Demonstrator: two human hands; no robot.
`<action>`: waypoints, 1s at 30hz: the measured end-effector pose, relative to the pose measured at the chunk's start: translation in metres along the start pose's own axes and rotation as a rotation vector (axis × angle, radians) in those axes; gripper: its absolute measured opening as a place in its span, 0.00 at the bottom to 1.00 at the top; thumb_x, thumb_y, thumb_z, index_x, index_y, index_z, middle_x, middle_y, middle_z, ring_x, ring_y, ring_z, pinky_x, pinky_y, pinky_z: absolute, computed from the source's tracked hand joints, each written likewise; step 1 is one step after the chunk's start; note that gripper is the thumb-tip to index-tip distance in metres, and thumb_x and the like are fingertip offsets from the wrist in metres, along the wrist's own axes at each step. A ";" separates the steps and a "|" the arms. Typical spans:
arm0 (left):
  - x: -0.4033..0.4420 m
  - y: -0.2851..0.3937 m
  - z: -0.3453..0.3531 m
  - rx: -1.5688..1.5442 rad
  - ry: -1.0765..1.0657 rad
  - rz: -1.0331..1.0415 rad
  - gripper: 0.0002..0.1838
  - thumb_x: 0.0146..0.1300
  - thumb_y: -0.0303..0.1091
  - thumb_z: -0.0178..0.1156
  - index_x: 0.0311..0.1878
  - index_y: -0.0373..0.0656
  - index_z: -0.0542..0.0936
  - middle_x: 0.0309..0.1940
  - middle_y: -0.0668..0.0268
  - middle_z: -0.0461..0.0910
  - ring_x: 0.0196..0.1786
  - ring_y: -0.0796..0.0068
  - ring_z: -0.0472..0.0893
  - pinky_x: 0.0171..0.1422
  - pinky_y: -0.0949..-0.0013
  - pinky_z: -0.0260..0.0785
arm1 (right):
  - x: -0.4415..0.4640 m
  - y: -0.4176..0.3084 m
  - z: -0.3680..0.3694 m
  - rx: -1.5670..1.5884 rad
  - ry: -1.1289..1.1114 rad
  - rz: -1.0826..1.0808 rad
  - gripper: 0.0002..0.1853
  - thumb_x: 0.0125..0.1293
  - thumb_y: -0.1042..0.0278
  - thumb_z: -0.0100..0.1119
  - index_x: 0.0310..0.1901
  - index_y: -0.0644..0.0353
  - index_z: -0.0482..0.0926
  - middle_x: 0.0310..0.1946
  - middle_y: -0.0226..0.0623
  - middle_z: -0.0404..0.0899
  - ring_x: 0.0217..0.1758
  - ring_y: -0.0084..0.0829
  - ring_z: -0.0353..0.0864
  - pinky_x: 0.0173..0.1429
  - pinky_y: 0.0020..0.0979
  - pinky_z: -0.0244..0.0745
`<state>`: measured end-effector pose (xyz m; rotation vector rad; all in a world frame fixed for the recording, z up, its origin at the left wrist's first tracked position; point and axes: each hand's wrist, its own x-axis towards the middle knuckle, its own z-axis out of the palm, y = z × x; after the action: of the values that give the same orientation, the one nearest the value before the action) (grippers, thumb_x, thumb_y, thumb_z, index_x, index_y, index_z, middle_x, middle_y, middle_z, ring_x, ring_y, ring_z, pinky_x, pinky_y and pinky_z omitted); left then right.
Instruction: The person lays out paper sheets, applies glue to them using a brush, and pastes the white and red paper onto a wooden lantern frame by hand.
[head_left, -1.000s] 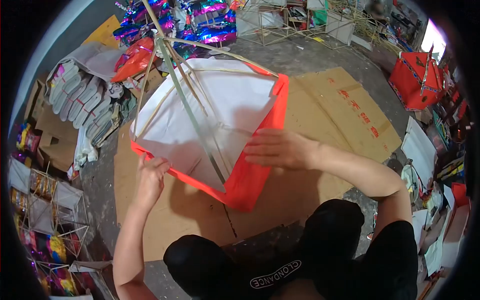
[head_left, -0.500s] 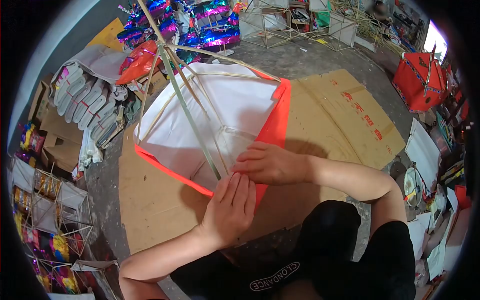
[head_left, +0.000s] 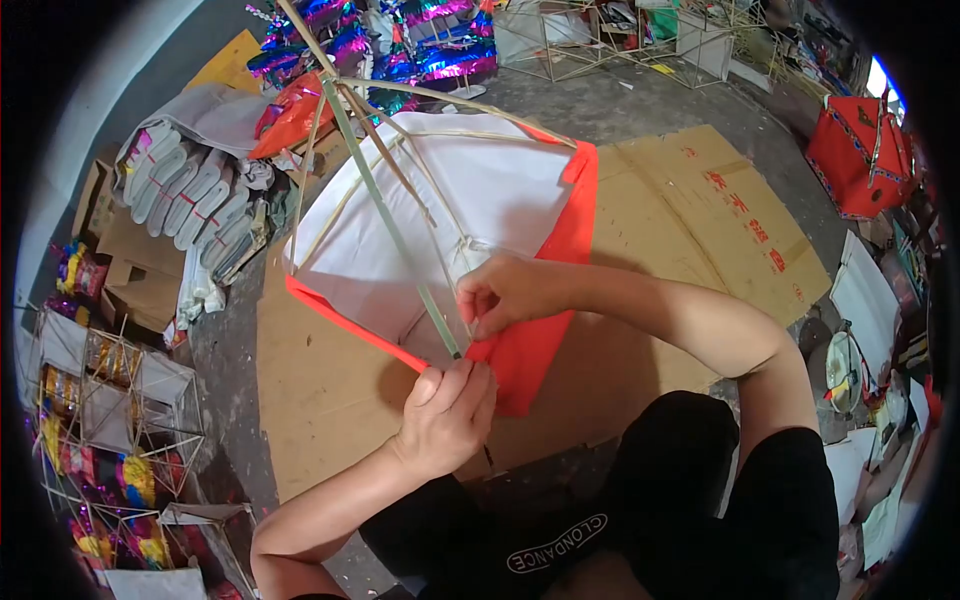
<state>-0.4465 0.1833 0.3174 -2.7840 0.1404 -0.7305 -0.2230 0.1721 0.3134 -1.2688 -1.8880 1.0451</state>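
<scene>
In front of me lies a bamboo-strip frame [head_left: 385, 215] covered with red paper [head_left: 545, 345], its white inner side [head_left: 480, 170] facing up. Several strips meet at a peak on the upper left. My left hand [head_left: 447, 418] is closed, its fingers bent over the near rim beside the foot of a greenish strip. Just right of that strip, my right hand [head_left: 512, 292] pinches the folded red edge between thumb and fingers. The very tips of the left fingers are hidden by the hand and paper.
Beneath the frame is a flattened cardboard sheet [head_left: 700, 230] with red printing. Stacked folded paper [head_left: 185, 190] and a red bag [head_left: 292, 118] lie at left. Shiny tinsel pieces [head_left: 440, 50] stand behind. Bamboo frames [head_left: 120, 400] fill the lower left; a red box-shaped piece [head_left: 858, 155] sits at right.
My hands lay with fingers extended against the near rim; now they have drawn apart slightly. The right fingers have curled into a pinch, and the left fingers have bent. The view has shifted slightly.
</scene>
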 end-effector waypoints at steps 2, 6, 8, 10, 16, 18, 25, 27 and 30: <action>-0.001 -0.001 0.003 0.041 0.005 0.018 0.17 0.40 0.29 0.60 0.38 0.35 0.79 0.41 0.60 0.77 0.44 0.66 0.74 0.41 0.65 0.59 | 0.002 -0.003 -0.001 -0.096 -0.068 0.028 0.09 0.52 0.69 0.64 0.33 0.64 0.80 0.24 0.33 0.80 0.28 0.21 0.77 0.35 0.26 0.72; -0.001 -0.003 0.002 0.100 -0.028 0.017 0.16 0.41 0.29 0.59 0.37 0.36 0.79 0.40 0.61 0.77 0.44 0.67 0.74 0.44 0.64 0.59 | 0.008 0.001 -0.002 -0.087 -0.158 0.069 0.07 0.51 0.69 0.64 0.30 0.63 0.82 0.22 0.33 0.80 0.27 0.21 0.76 0.34 0.27 0.71; 0.000 -0.002 0.001 0.111 -0.028 0.012 0.15 0.42 0.30 0.59 0.36 0.37 0.79 0.40 0.60 0.77 0.44 0.67 0.74 0.46 0.62 0.60 | 0.012 -0.002 -0.001 -0.146 -0.208 0.143 0.07 0.50 0.70 0.63 0.30 0.62 0.83 0.21 0.33 0.79 0.26 0.22 0.75 0.32 0.27 0.70; 0.001 -0.004 0.001 0.142 0.008 0.032 0.14 0.43 0.31 0.57 0.36 0.37 0.79 0.39 0.60 0.77 0.44 0.66 0.74 0.49 0.61 0.59 | 0.019 -0.008 0.001 -0.197 -0.270 0.212 0.08 0.48 0.70 0.62 0.30 0.62 0.83 0.20 0.32 0.78 0.24 0.22 0.73 0.31 0.28 0.68; -0.001 -0.004 0.002 0.141 -0.024 0.064 0.12 0.46 0.32 0.54 0.35 0.38 0.78 0.38 0.59 0.77 0.45 0.66 0.74 0.54 0.58 0.59 | 0.040 0.012 0.006 -0.452 -0.499 0.169 0.10 0.41 0.69 0.62 0.28 0.62 0.84 0.18 0.33 0.77 0.23 0.25 0.70 0.30 0.32 0.65; 0.002 -0.003 0.000 0.137 -0.035 0.054 0.12 0.47 0.32 0.54 0.35 0.38 0.78 0.37 0.59 0.77 0.45 0.66 0.73 0.55 0.57 0.59 | 0.043 0.011 0.006 -0.466 -0.536 0.194 0.11 0.40 0.68 0.62 0.28 0.62 0.83 0.18 0.35 0.77 0.24 0.26 0.70 0.30 0.33 0.65; 0.013 -0.003 0.009 0.214 -0.021 0.092 0.12 0.47 0.32 0.54 0.35 0.37 0.76 0.30 0.60 0.74 0.42 0.65 0.72 0.58 0.52 0.58 | 0.041 0.000 0.008 -0.452 -0.532 0.284 0.12 0.43 0.64 0.60 0.26 0.65 0.81 0.22 0.44 0.77 0.26 0.33 0.72 0.33 0.37 0.66; 0.019 -0.003 0.009 0.174 -0.058 0.081 0.11 0.47 0.31 0.53 0.34 0.36 0.76 0.29 0.60 0.73 0.41 0.64 0.72 0.58 0.50 0.58 | 0.041 -0.006 0.007 -0.512 -0.555 0.292 0.13 0.44 0.62 0.59 0.26 0.64 0.80 0.24 0.46 0.78 0.28 0.38 0.74 0.32 0.37 0.68; 0.024 -0.006 0.011 0.112 -0.069 0.034 0.11 0.46 0.30 0.53 0.33 0.34 0.76 0.27 0.58 0.72 0.40 0.63 0.72 0.58 0.48 0.59 | 0.027 -0.022 -0.010 -0.609 -0.452 0.202 0.15 0.53 0.56 0.56 0.29 0.62 0.81 0.26 0.47 0.80 0.31 0.41 0.78 0.35 0.39 0.70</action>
<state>-0.4197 0.1877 0.3214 -2.6893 0.1284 -0.6136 -0.2339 0.1954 0.3396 -1.6903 -2.5999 0.9434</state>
